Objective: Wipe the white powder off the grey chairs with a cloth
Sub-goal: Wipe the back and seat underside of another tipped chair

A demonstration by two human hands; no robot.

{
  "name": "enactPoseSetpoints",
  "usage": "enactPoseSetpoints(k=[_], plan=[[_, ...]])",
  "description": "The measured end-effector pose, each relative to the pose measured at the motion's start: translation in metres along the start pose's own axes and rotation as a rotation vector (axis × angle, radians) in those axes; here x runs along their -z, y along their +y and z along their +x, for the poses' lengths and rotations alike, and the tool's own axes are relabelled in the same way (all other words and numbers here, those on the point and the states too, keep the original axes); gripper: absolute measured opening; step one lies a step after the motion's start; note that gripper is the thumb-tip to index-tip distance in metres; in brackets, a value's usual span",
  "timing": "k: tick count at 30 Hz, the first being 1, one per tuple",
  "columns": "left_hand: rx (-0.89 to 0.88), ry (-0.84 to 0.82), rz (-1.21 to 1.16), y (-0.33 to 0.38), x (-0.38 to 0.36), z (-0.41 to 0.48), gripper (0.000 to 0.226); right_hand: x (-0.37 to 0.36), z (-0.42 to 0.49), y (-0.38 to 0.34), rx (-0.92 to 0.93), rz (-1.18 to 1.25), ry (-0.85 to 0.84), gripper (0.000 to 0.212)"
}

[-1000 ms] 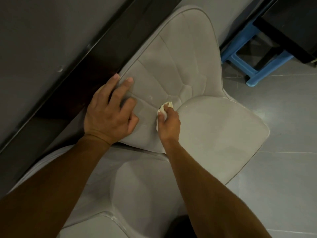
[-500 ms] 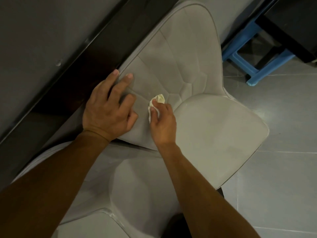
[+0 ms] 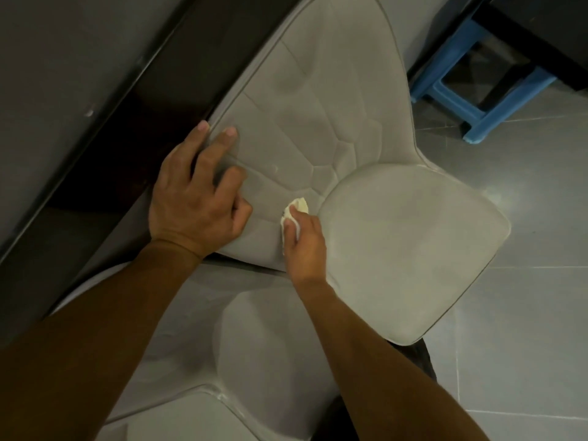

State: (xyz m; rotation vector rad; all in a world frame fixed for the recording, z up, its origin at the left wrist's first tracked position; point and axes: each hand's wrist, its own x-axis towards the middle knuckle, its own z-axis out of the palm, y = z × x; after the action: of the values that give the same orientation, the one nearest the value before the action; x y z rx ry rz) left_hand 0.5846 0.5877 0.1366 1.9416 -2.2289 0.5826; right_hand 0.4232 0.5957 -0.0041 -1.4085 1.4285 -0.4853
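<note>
Directly below us, a grey chair [image 3: 318,106] fills the middle of the frame. Its quilted backrest runs toward the upper centre and its smooth seat [image 3: 407,243] spreads to the right.

Our left hand [image 3: 197,198] lies palm down on the left edge of the backrest, at centre left. Two fingers stretch out toward the rim and the others are bent against the fabric. It grasps nothing.

Our right hand [image 3: 305,246], just right of it at the centre, has its fingers curled round a small crumpled cream cloth [image 3: 297,208]. The cloth is pressed onto the lower backrest, just beside the seam where backrest meets seat. Only the top of the wad shows above the fingertips.

Both bare forearms reach in from the bottom of the frame. Under them, at lower centre, stands a second grey chair [image 3: 254,345], with a faint whitish streak on its piping.

A dark table edge [image 3: 159,74] crosses the upper left diagonally. A blue stool [image 3: 477,100] stands in the upper right on a grey tiled floor [image 3: 525,313].
</note>
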Motion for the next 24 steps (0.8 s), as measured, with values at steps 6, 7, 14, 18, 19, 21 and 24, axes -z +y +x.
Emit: enactPoseSetpoints(k=[6,7,14,18,19,21,24], plan=[[-0.002,0.016,0.0,0.002,0.0,0.002,0.016,0.027,0.022,0.053,-0.122,-0.266,-0.099,0.036],[-0.004,0.017,-0.004,0.002,0.0,0.002,0.015,0.028,0.018,0.051,-0.107,-0.229,-0.043,0.036],[-0.011,0.001,-0.01,0.001,0.0,0.001,0.017,-0.001,-0.007,0.037,0.112,-0.009,-0.015,0.032],[-0.016,0.008,-0.018,0.0,0.0,0.002,0.015,0.014,0.031,0.055,-0.12,-0.317,-0.221,0.035],[-0.015,0.011,-0.017,0.0,0.0,0.002,0.015,0.021,0.038,0.056,-0.147,-0.373,-0.246,0.035],[-0.014,0.007,-0.015,0.0,0.0,0.001,0.015,0.032,0.044,0.054,-0.157,-0.345,-0.183,0.034],[-0.013,-0.005,-0.007,0.0,0.0,0.001,0.016,0.029,0.035,0.045,0.023,-0.146,-0.002,0.032]])
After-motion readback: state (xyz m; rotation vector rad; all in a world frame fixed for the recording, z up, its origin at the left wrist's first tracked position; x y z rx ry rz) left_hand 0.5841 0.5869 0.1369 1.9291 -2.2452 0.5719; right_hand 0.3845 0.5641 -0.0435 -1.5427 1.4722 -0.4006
